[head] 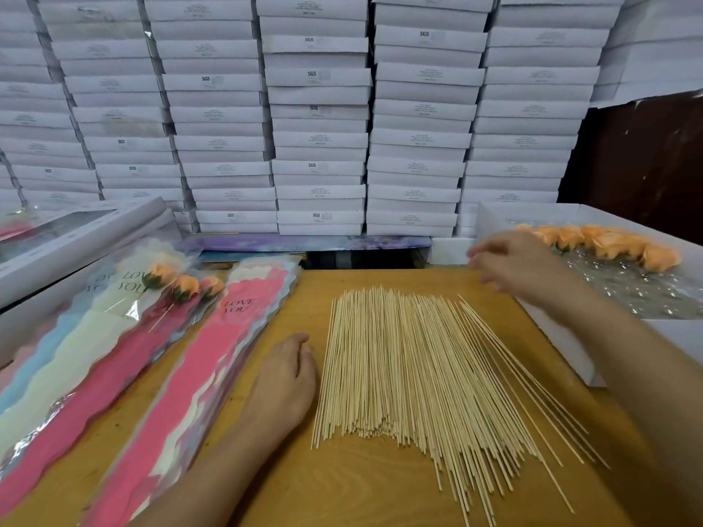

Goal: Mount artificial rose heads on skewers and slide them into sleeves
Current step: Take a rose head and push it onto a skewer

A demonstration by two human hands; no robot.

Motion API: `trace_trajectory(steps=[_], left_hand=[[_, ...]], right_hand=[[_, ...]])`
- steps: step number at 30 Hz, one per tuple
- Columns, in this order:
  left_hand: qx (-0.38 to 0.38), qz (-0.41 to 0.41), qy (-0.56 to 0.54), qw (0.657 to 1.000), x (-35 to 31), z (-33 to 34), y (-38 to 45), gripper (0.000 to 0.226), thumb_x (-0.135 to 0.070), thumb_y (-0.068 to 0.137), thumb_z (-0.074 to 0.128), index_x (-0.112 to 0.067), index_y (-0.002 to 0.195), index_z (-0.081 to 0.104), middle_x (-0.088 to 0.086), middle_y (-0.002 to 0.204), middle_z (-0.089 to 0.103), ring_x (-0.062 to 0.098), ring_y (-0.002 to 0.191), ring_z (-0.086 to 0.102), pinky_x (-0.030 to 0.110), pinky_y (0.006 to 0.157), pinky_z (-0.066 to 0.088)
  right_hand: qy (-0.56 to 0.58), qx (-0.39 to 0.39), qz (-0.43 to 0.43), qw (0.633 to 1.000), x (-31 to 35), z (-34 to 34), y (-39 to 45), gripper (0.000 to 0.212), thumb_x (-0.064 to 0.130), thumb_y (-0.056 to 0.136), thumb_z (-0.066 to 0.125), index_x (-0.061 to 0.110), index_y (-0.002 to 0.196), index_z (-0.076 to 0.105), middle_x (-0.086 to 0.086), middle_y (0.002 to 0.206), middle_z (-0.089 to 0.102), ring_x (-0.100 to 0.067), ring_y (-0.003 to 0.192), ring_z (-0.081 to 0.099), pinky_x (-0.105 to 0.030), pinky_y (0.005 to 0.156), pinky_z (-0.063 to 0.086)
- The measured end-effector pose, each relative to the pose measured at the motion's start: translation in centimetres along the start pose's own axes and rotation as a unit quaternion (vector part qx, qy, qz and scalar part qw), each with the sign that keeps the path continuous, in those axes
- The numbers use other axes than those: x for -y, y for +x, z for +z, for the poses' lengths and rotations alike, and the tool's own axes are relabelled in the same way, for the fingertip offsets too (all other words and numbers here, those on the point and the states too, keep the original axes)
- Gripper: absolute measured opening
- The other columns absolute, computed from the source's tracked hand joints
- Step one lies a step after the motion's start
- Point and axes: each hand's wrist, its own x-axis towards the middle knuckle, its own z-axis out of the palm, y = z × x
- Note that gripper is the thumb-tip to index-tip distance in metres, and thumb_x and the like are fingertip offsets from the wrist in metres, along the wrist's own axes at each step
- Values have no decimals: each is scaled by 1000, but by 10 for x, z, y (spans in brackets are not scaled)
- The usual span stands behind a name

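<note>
A spread pile of thin wooden skewers (pixel 411 370) lies on the wooden table (pixel 361 484). My left hand (pixel 283 382) rests on the table just left of the skewers, fingers loosely curled, holding nothing. Blurred, my right hand (pixel 513 264) hovers with spread fingers above the far right table edge, beside a white box (pixel 563 351) of orange rose heads (pixel 608 243). A stack of pink "LOVE YOU" sleeves (pixel 213 367) lies at the left. Further left, several sleeved orange roses (pixel 182 285) on skewers lie on another pile of sleeves.
A wall of stacked white cartons (pixel 319 108) fills the back. A windowed white box (pixel 76 237) stands at the far left. Crinkled clear film (pixel 639 287) lines the rose box. A purple patterned sheet (pixel 304 243) lies behind the table.
</note>
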Motion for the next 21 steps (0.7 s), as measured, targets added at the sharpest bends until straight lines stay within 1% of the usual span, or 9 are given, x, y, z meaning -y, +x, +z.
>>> trace_trajectory(steps=[2, 5, 6, 8, 10, 12, 14, 17, 21], left_hand=[[-1, 5, 1, 1000, 1, 1, 0, 43, -32, 107, 37, -15, 144, 48, 3, 140, 56, 16, 127, 51, 27, 101, 38], [-8, 9, 1, 1000, 2, 3, 1, 43, -33, 107, 37, -16, 144, 49, 2, 140, 57, 15, 127, 51, 27, 101, 38], [-9, 11, 4, 1000, 3, 3, 2, 43, -33, 106, 37, -16, 144, 50, 2, 140, 57, 15, 128, 51, 27, 101, 38], [-8, 16, 14, 1000, 3, 4, 2, 44, -34, 106, 36, -15, 144, 50, 2, 140, 57, 16, 128, 51, 28, 102, 38], [-7, 20, 19, 1000, 3, 5, 2, 44, -35, 106, 36, -16, 144, 50, 2, 139, 58, 15, 128, 51, 28, 103, 38], [-7, 21, 21, 1000, 5, 6, 2, 45, -36, 106, 35, -16, 143, 50, 1, 138, 58, 15, 127, 52, 28, 102, 39], [-7, 21, 22, 1000, 6, 7, 2, 44, -36, 106, 35, -17, 143, 50, 1, 138, 58, 15, 126, 52, 29, 102, 40], [-2, 26, 28, 999, 6, 7, 3, 43, -35, 106, 34, -17, 141, 51, 0, 136, 59, 14, 124, 52, 26, 99, 39], [3, 30, 30, 999, 6, 6, 3, 42, -35, 107, 34, -17, 141, 52, -1, 135, 59, 13, 124, 51, 27, 99, 38]], right_hand=[[-52, -34, 2, 998, -6, -32, 21, 17, 17, 94, 56, 28, 88, 68, 2, 89, 69, -19, 83, 67, -40, 80, 57], [-149, -136, 42, 979, -32, -74, 52, 20, 15, 90, 53, 10, 87, 73, -13, 89, 71, -34, 85, 65, -33, 70, 51], [-176, -163, 57, 969, -45, -85, 61, 21, 13, 89, 53, 7, 92, 73, -17, 95, 71, -38, 91, 63, -34, 73, 48], [-226, -178, 97, 953, -72, -99, 75, 29, 11, 88, 57, 4, 113, 70, -24, 115, 67, -43, 106, 60, -40, 85, 48], [-269, -143, 136, 943, -97, -106, 83, 47, 11, 88, 64, 0, 133, 56, -30, 133, 56, -46, 119, 53, -43, 93, 46], [-299, -95, 152, 937, -119, -109, 90, 55, 10, 88, 68, -3, 138, 50, -31, 140, 50, -46, 124, 50, -44, 96, 43], [-305, -48, 145, 940, -135, -111, 97, 48, 7, 89, 67, -3, 134, 54, -30, 139, 52, -44, 126, 49, -45, 102, 41], [-315, 8, 153, 937, -148, -111, 106, 44, 6, 90, 64, 1, 134, 57, -25, 142, 52, -40, 131, 46, -44, 108, 37], [-305, 25, 184, 934, -155, -111, 113, 32, 6, 94, 58, 1, 125, 64, -24, 139, 53, -38, 129, 47, -41, 108, 37]])
